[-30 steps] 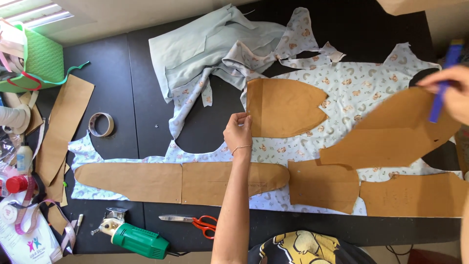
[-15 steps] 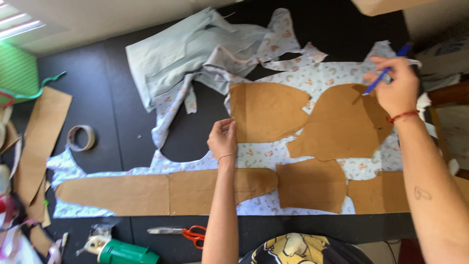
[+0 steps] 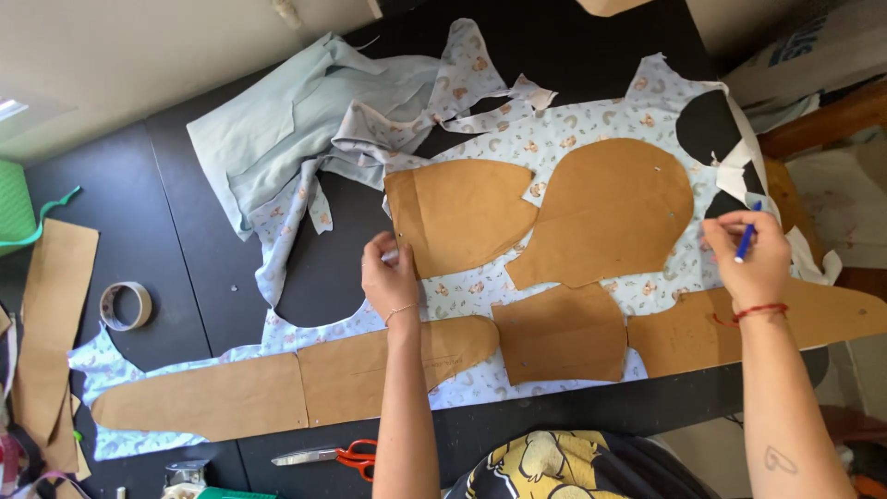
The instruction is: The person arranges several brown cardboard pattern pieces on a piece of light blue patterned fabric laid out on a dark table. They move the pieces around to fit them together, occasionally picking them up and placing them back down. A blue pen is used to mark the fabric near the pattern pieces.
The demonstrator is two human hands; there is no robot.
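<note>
A black flat table (image 3: 176, 212) carried a white printed cotton sheet (image 3: 591, 129) across its middle, a pale blue crumpled garment (image 3: 277, 148) at the far left, a tape roll (image 3: 125, 305) left, and orange-handled scissors (image 3: 333, 455) near.

Printed fabric (image 3: 573, 129) spread across worktop (image 3: 166, 231); paper pattern pieces (image 3: 462, 214) on top of it. Left hand (image 3: 390, 277) at left edge of pointed piece; right hand (image 3: 753, 263) with pen (image 3: 745, 242) right of rounded piece (image 3: 614, 208). Tape roll (image 3: 125, 305) far left. Scissors (image 3: 333, 456) at near edge. Crumpled cloth (image 3: 277, 139) behind, left.
</note>
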